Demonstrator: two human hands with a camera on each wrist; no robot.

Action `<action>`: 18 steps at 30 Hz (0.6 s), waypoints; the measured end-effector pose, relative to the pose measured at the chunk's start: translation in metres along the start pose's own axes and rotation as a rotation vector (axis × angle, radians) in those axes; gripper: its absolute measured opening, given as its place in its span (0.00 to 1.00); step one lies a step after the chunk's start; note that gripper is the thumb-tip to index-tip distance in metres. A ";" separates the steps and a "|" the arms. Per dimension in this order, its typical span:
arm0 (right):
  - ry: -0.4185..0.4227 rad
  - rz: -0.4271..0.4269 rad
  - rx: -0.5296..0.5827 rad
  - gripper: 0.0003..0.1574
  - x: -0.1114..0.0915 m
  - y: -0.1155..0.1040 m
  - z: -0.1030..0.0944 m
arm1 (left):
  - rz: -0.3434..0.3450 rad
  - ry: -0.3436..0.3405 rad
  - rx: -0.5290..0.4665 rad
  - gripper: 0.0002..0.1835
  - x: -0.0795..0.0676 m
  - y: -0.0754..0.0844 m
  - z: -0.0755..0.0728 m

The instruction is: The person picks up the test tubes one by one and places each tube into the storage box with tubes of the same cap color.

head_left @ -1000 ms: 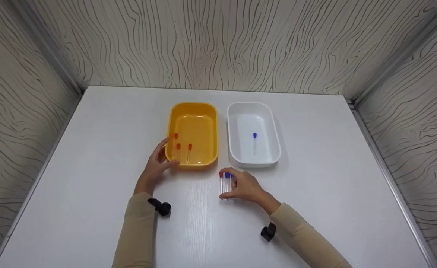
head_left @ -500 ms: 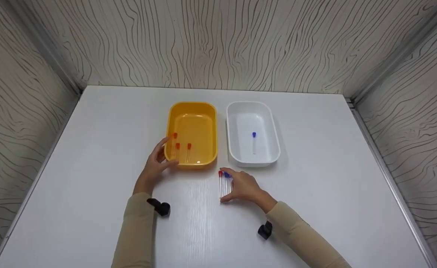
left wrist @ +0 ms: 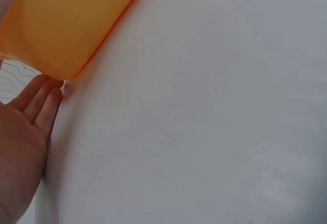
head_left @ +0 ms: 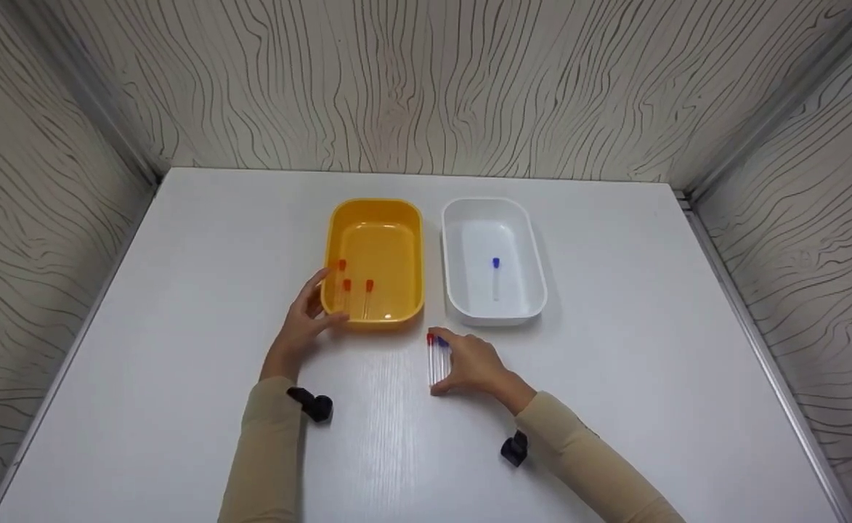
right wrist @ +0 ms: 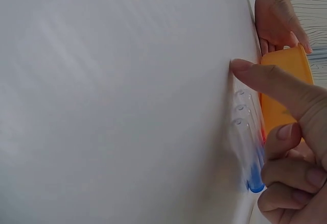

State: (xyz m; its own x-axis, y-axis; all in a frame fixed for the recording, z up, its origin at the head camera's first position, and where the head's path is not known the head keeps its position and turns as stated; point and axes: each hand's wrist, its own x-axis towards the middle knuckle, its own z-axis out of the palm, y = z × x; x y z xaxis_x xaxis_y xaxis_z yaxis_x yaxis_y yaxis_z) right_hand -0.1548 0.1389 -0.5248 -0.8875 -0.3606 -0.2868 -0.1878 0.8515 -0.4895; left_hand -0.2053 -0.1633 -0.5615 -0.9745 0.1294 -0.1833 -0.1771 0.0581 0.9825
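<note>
The left hand (head_left: 302, 327) grips the near left corner of a yellow tray (head_left: 423, 269), thumb on its front rim and fingers along its left side. In the left wrist view its fingers (left wrist: 46, 106) extend beneath the tray's corner. Close in front of the trays, the right hand (head_left: 476, 363) spans several clear test tubes (head_left: 433, 367) lying side by side, index finger by the caps and thumb by the rounded ends. The leftmost has a red cap (head_left: 430, 338); blue caps (head_left: 441, 341) are partly hidden by the hand. The tubes (right wrist: 245, 127) lie low over the table.
Inside the yellow tray are 3 red-capped tubes (head_left: 369, 298). A white tray (head_left: 544, 290) to its right holds one blue-capped tube (head_left: 496, 280). Both trays stand on a white table (head_left: 614, 327) with wood-patterned walls (head_left: 396, 87) at the back and sides.
The right hand's thumb has slid slightly toward the person, down to the tubes' lower ends, and the forearm has shifted slightly left. The left hand keeps its place.
</note>
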 end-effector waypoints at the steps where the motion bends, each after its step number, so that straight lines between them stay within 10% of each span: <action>1: 0.008 -0.009 -0.003 0.60 0.000 0.000 0.000 | -0.009 0.002 0.002 0.44 0.000 0.000 0.000; 18: -0.001 0.038 0.036 0.61 -0.002 -0.005 -0.006 | -0.063 0.015 0.032 0.45 0.000 0.001 -0.001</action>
State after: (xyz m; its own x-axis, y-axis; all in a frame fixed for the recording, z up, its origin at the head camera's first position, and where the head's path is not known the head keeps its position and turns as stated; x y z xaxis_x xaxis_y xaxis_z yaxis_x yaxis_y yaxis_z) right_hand -0.1547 0.1375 -0.5170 -0.8935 -0.3283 -0.3065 -0.1384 0.8504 -0.5076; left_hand -0.2058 -0.1639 -0.5608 -0.9636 0.1098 -0.2437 -0.2336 0.0971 0.9675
